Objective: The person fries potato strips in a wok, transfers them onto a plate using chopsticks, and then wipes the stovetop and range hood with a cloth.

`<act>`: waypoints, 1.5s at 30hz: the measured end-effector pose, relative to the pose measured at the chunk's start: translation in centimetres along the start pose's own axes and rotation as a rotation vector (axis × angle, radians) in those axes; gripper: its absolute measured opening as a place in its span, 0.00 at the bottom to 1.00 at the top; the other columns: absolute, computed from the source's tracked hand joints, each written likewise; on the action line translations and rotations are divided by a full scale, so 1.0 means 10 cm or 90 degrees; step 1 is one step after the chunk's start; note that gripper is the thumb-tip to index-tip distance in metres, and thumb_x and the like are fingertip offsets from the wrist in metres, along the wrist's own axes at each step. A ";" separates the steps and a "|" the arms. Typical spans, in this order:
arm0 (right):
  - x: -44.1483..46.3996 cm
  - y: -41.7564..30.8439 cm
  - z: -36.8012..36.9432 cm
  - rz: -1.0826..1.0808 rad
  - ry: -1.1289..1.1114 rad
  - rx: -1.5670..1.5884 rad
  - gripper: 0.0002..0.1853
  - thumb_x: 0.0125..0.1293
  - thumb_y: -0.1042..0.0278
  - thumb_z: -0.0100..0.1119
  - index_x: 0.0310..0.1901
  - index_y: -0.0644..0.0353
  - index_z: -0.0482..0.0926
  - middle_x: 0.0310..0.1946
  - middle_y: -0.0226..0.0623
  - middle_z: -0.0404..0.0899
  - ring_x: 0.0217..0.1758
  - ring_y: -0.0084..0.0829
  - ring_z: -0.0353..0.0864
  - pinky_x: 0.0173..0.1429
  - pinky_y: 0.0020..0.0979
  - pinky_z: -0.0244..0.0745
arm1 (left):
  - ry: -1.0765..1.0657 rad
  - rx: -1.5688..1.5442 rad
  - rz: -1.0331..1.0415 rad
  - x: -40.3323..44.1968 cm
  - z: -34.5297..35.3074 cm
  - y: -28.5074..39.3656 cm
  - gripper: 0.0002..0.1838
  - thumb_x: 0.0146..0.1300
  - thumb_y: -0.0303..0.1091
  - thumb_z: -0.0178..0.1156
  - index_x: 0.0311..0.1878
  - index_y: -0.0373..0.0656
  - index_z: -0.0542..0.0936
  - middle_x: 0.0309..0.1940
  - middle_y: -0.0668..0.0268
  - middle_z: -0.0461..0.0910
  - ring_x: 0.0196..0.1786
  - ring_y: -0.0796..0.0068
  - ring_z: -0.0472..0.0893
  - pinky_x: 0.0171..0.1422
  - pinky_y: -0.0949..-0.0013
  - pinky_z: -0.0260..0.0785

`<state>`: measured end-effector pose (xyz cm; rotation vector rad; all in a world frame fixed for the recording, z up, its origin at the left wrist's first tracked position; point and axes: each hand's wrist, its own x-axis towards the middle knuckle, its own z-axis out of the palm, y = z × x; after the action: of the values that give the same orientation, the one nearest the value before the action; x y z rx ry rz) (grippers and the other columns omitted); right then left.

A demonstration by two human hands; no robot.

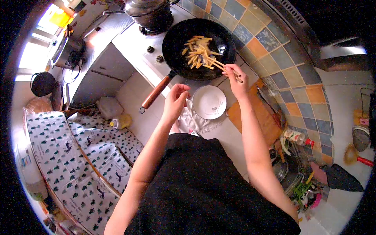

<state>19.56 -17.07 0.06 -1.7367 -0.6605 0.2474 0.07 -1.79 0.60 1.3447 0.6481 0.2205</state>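
Chopsticks (pixel 219 64) are held in my right hand (pixel 236 80), and their tips reach into cut yellow strips (pixel 199 51) in a black wok (pixel 176 39). The wok sits on the stove, its wooden handle (pixel 156 93) pointing down and left. Just right of that handle is my left hand (pixel 177 100), its fingers curled and the fingertips near the thumb; whether anything small is between them cannot be made out. A white plate (pixel 209 102) lies between my hands, with a pale cloth (pixel 194 117) beside and below it.
A lidded pot (pixel 147 13) stands on the stove behind the wok. A wooden board (pixel 254 113) lies on the right counter, near a seasoning jar (pixel 293 136). At left are a cooker (pixel 68 51) and a patterned cloth cover (pixel 78 164).
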 end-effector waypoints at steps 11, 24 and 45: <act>-0.04 -0.03 -0.14 -0.032 0.122 -0.031 0.10 0.68 0.66 0.49 0.41 0.63 0.76 0.31 0.34 0.79 0.34 0.23 0.80 0.39 0.23 0.74 | 0.020 -0.001 0.008 -0.05 -0.01 -0.02 0.08 0.60 0.27 0.51 0.42 0.40 0.73 0.30 0.70 0.76 0.24 0.86 0.70 0.26 0.81 0.62; -0.27 -0.31 0.01 -0.049 0.144 -0.052 0.10 0.69 0.63 0.47 0.35 0.60 0.71 0.26 0.32 0.75 0.30 0.21 0.77 0.33 0.23 0.70 | 0.026 -0.012 0.019 -0.26 -0.19 0.02 0.07 0.60 0.26 0.51 0.42 0.40 0.73 0.30 0.68 0.75 0.23 0.85 0.69 0.25 0.81 0.61; -0.74 -0.45 -0.23 -0.042 0.155 -0.030 0.12 0.68 0.66 0.47 0.41 0.65 0.77 0.32 0.37 0.78 0.32 0.27 0.79 0.36 0.25 0.73 | -0.034 0.038 0.047 -0.47 0.05 0.10 0.06 0.62 0.26 0.50 0.42 0.39 0.73 0.29 0.68 0.75 0.23 0.85 0.69 0.25 0.80 0.61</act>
<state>13.33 -22.42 3.62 -1.7519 -0.5470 -0.0269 -3.23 -4.32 3.01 1.4279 0.5648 0.2254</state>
